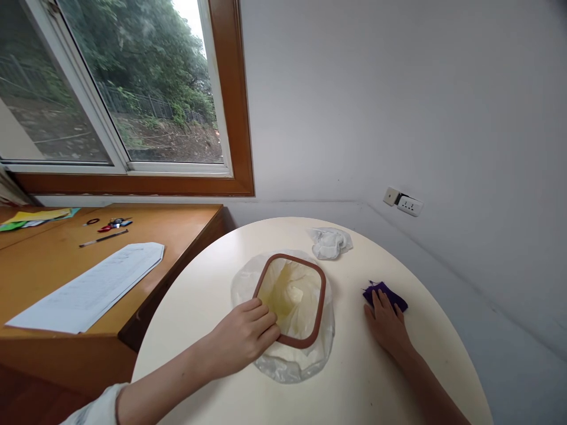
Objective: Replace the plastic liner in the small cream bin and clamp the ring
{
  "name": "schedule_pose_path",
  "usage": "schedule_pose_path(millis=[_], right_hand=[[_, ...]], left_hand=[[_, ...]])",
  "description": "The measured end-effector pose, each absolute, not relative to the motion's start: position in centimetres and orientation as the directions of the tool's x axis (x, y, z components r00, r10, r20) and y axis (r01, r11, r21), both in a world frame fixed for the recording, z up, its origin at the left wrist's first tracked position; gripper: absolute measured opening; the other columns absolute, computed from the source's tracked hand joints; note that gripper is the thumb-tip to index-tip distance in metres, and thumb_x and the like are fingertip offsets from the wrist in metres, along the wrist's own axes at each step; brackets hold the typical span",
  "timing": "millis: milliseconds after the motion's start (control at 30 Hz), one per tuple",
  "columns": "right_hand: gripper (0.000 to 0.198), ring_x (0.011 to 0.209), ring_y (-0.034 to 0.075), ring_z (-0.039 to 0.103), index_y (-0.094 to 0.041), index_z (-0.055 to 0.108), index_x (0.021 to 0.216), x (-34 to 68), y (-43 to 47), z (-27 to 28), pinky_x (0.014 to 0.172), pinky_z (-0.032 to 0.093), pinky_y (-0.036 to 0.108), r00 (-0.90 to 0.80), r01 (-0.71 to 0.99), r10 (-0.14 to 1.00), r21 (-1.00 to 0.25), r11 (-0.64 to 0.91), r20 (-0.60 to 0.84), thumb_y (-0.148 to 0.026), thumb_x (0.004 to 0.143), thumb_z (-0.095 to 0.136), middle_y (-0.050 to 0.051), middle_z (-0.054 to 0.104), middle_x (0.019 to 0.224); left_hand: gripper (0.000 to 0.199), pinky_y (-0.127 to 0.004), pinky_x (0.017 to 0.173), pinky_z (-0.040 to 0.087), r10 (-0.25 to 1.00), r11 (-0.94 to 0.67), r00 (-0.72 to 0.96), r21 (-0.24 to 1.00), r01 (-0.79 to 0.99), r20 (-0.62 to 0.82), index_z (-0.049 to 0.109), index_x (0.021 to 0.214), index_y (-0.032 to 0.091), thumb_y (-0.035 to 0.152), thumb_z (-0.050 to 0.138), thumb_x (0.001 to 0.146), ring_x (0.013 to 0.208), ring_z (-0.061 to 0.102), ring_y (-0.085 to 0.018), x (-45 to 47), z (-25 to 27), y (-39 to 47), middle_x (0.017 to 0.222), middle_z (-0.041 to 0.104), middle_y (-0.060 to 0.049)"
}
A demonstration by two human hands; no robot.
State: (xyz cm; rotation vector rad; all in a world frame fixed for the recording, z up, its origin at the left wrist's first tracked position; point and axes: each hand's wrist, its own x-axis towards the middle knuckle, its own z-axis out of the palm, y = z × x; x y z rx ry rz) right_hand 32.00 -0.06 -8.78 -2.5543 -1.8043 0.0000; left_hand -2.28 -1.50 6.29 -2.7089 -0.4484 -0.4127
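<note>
My left hand (252,332) is closed over the near left corner of a trash bin (322,307) with a brown rim. A clear plastic bag (283,370) lines the bin and hangs outward over its sides. To the right, my right hand (388,327) lies with its fingers stretched out on a folded dark purple cloth (390,294). The cloth has frayed threads at its left end and rests flat on the table. Behind the bin is a crumpled white plastic bag (331,243).
All of this stands on a round cream table (190,330) against a white wall with a socket (410,205). On the left, a wooden desk (190,221) holds paper sheets (97,286), a pen (104,238), keys (116,224) and coloured papers (38,216).
</note>
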Motion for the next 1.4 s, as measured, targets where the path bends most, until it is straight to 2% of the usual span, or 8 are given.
schedule_pose_path(millis=[400, 633, 833, 967, 1167, 1267, 1400], right_hand=[[0.058, 0.132, 0.020, 0.020, -0.007, 0.026, 0.137, 32.1, -0.2, -8.8, 0.106, 0.016, 0.039, 0.320, 0.946, 0.947, -0.059, -0.317, 0.032, -0.036, 0.087, 0.017, 0.010, 0.025, 0.143], [0.058, 0.127, 0.021, 0.031, -0.008, 0.029, 0.135, 33.4, -0.3, -8.7, 0.103, 0.024, 0.036, 0.336, 0.935, 0.938, -0.153, -0.321, 0.089, -0.036, 0.086, 0.021, 0.010, 0.036, 0.138], [0.056, 0.126, 0.022, 0.033, -0.009, 0.035, 0.133, 34.2, -1.2, -8.3, 0.102, 0.026, 0.038, 0.329, 0.937, 0.942, -0.148, -0.316, 0.072, -0.036, 0.086, 0.023, 0.009, 0.036, 0.138], [0.055, 0.125, 0.022, 0.034, -0.010, 0.036, 0.133, 34.4, -2.3, -7.6, 0.101, 0.027, 0.038, 0.349, 0.932, 0.935, -0.121, -0.341, 0.056, -0.035, 0.085, 0.024, 0.007, 0.038, 0.138], [0.053, 0.122, 0.022, 0.038, -0.012, 0.042, 0.130, 34.3, -6.1, -6.8, 0.098, 0.032, 0.038, 0.391, 0.919, 0.920, -0.063, -0.389, 0.031, -0.032, 0.084, 0.026, 0.006, 0.042, 0.135], [0.053, 0.120, 0.023, 0.042, -0.012, 0.043, 0.129, 34.1, -8.4, -7.0, 0.097, 0.033, 0.039, 0.400, 0.916, 0.914, -0.052, -0.397, 0.064, -0.030, 0.083, 0.026, 0.007, 0.043, 0.134], [0.055, 0.118, 0.025, 0.044, -0.013, 0.045, 0.127, 33.9, -10.7, -7.5, 0.096, 0.034, 0.041, 0.407, 0.913, 0.907, -0.074, -0.401, 0.107, -0.037, 0.083, 0.025, 0.007, 0.045, 0.132]], left_hand=[[0.022, -0.030, 0.054, 0.030, 0.290, -0.866, 0.894, -0.304, 0.398, 0.343, 0.046, 0.065, 0.015, 0.009, 0.040, 0.086, 0.056, 0.041, -0.013, -1.9, 6.0, -1.3, 0.063, 0.049, -0.002], [0.022, -0.028, 0.051, 0.028, 0.316, -0.860, 0.838, -0.240, 0.451, 0.445, 0.044, 0.066, 0.017, 0.018, 0.040, 0.088, 0.053, 0.044, -0.013, 0.1, 6.6, -0.8, 0.062, 0.050, 0.000], [0.023, -0.028, 0.050, 0.029, 0.329, -0.867, 0.825, -0.201, 0.457, 0.459, 0.043, 0.066, 0.017, 0.022, 0.038, 0.088, 0.053, 0.048, -0.012, 3.4, 7.6, 0.0, 0.061, 0.051, 0.000], [0.024, -0.027, 0.050, 0.030, 0.335, -0.882, 0.831, -0.163, 0.443, 0.444, 0.045, 0.067, 0.017, 0.026, 0.038, 0.088, 0.055, 0.050, -0.013, 5.7, 7.5, 0.6, 0.063, 0.052, -0.001], [0.026, -0.026, 0.049, 0.032, 0.418, -0.879, 0.837, -0.078, 0.471, 0.353, 0.048, 0.068, 0.017, 0.033, 0.041, 0.086, 0.055, 0.052, -0.014, 9.4, 7.7, 1.5, 0.063, 0.054, 0.000], [0.025, -0.026, 0.050, 0.034, 0.450, -0.875, 0.842, -0.042, 0.483, 0.299, 0.050, 0.070, 0.016, 0.035, 0.044, 0.086, 0.057, 0.055, -0.015, 11.4, 7.9, 2.1, 0.065, 0.057, -0.002], [0.021, -0.027, 0.049, 0.036, 0.473, -0.872, 0.841, 0.003, 0.489, 0.262, 0.053, 0.073, 0.016, 0.033, 0.046, 0.084, 0.062, 0.059, -0.018, 14.1, 7.9, 2.9, 0.071, 0.060, -0.004]])
